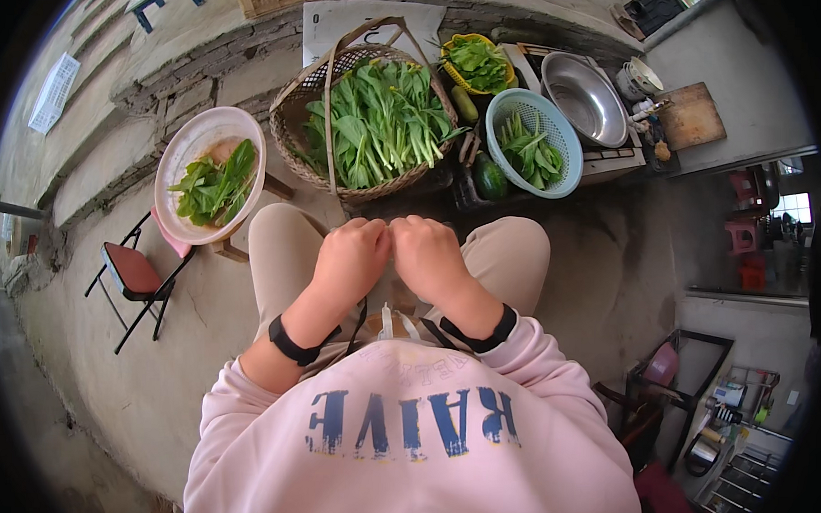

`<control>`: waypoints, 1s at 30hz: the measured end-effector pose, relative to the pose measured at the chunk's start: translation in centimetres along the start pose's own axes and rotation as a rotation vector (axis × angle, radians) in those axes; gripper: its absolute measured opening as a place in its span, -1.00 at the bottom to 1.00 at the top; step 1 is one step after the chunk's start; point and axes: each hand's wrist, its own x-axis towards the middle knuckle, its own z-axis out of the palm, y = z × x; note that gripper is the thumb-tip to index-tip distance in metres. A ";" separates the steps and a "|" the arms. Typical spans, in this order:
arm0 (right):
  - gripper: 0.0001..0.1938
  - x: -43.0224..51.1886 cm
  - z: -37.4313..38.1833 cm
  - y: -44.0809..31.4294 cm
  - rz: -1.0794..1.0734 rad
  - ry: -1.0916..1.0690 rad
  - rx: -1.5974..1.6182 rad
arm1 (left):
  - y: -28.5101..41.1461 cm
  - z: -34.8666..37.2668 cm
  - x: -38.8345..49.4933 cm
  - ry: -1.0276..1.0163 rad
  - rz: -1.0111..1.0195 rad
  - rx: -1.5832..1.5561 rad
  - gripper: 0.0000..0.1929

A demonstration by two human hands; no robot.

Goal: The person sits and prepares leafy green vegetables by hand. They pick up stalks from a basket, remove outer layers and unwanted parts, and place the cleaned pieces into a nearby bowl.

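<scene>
My left hand [354, 254] and my right hand [424, 253] meet above my knees, knuckles up and fingers curled under. The fingertips are hidden, so anything pinched between them cannot be made out. Just beyond the hands stands a woven bamboo basket [298, 159] with a tall handle, heaped with leafy green stalks [378, 123]. To the left, a pale plastic basin [173, 146] holds a few loose green leaves [216, 189] and a little brownish water. At the right, a light-blue colander [572, 143] contains cut greens [531, 152].
Beside the colander lie a dark green gourd [489, 176] and a cucumber [464, 106]. Behind are a yellow basket [446, 62] of leaves, a steel basin [585, 100] and a wooden cutting board [693, 116]. A folding chair [130, 272] stands left. Concrete steps [88, 157] rise beyond it.
</scene>
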 end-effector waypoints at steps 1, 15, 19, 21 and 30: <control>-0.96 0.1 -0.1 0.1 0.016 -0.020 0.012 | -0.1 -0.3 0.3 0.002 0.067 -0.049 -0.89; -0.77 0.9 -1.6 1.9 0.446 -0.180 1.438 | -1.5 -2.6 2.5 -0.093 -0.185 -1.242 -0.87; -0.78 2.0 -0.2 2.5 0.617 -0.368 1.821 | -1.4 -0.2 3.5 -0.150 -0.327 -1.224 -0.77; -0.75 2.3 -0.3 4.9 0.622 -0.349 1.793 | -1.7 0.2 4.1 -0.059 -0.311 -1.065 -0.69; -0.67 6.6 -2.6 30.8 1.117 0.365 1.353 | -7.7 -4.2 3.1 0.215 -0.521 -1.115 -0.69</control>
